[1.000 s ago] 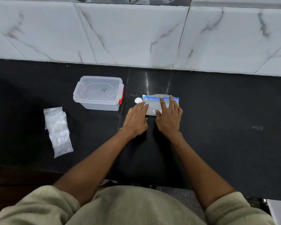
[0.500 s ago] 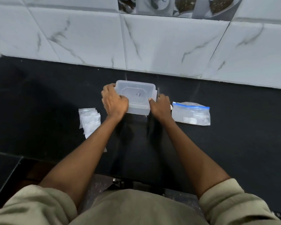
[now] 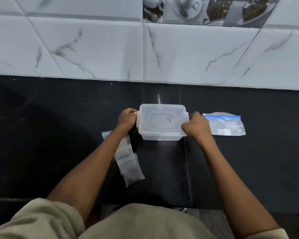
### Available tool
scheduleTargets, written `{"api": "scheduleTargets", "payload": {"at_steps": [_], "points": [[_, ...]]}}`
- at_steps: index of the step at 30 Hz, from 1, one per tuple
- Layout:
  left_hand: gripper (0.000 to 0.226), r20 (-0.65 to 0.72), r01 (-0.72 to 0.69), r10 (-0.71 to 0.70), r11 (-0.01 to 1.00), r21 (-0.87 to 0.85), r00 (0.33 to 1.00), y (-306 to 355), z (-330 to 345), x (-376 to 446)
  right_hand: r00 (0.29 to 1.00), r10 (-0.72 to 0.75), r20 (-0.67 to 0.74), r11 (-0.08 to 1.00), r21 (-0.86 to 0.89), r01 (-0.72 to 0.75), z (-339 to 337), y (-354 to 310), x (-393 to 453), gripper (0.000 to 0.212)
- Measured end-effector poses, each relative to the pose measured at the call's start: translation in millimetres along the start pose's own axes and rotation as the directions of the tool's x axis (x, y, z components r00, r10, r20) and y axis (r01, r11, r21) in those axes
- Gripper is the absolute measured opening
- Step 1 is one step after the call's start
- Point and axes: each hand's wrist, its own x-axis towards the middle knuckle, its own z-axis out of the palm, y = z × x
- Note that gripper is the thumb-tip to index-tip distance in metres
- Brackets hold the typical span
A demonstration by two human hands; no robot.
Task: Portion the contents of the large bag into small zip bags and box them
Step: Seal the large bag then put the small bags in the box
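Where print shows, head view: white letters "UR" on large bag (image 3: 226, 125), blue zip strip, flat on black counter (image 3: 248, 166), just right of clear lidded box (image 3: 161, 122); small dark scribble on lid, unreadable. Left hand (image 3: 127, 118) curled round box's left end, right hand (image 3: 197, 126) gripping right end. Small zip bags (image 3: 129, 168) lower left, partly hidden under left forearm. Marbled wall tiles (image 3: 93, 49) behind.

This looks like a home kitchen. A polished black stone countertop (image 3: 248, 169) runs along a wall of glossy white marble-patterned tiles (image 3: 93, 49), and a decorative tile (image 3: 205, 9) at the top shows cups and bowls of food. A clear plastic food storage box (image 3: 161, 121) and zip bags (image 3: 129, 166) lie on the counter.
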Motion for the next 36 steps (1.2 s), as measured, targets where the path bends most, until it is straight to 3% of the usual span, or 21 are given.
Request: {"api": "scheduleTargets", "payload": {"at_steps": [4, 9, 16, 25, 32, 36], "points": [[0.022, 0.109, 0.058, -0.044, 0.990, -0.132, 0.993, -7, 2, 5, 0.943, -0.284, -0.172, 0.947, -0.202, 0.249, 17, -31, -3, 0.058], [0.023, 0.182, 0.018, 0.022, 0.977, -0.212, 0.983, -12, 1, 9, 0.873, -0.478, -0.102, 0.861, -0.252, 0.442, 49, -58, 16, 0.046], [0.017, 0.169, 0.038, 0.005, 0.967, -0.250, 0.986, -15, 2, 16, 0.831, -0.514, -0.213, 0.856, -0.194, 0.479, 66, -61, 30, 0.029], [0.018, 0.043, 0.045, -0.034, 0.954, -0.297, 0.998, -9, 11, 9, 0.794, -0.527, -0.303, 0.848, -0.117, 0.518, 67, -58, 48, 0.023], [0.019, -0.049, 0.057, -0.077, 0.948, -0.314, 0.996, -7, 13, 10, 0.600, -0.615, -0.512, 0.749, -0.142, 0.647, 42, -55, 21, 0.022], [0.022, -0.079, 0.043, -0.067, 0.961, -0.272, 0.995, -10, 11, 7, 0.518, -0.734, -0.439, 0.624, -0.135, 0.770, 14, -22, -17, 0.036]]}}
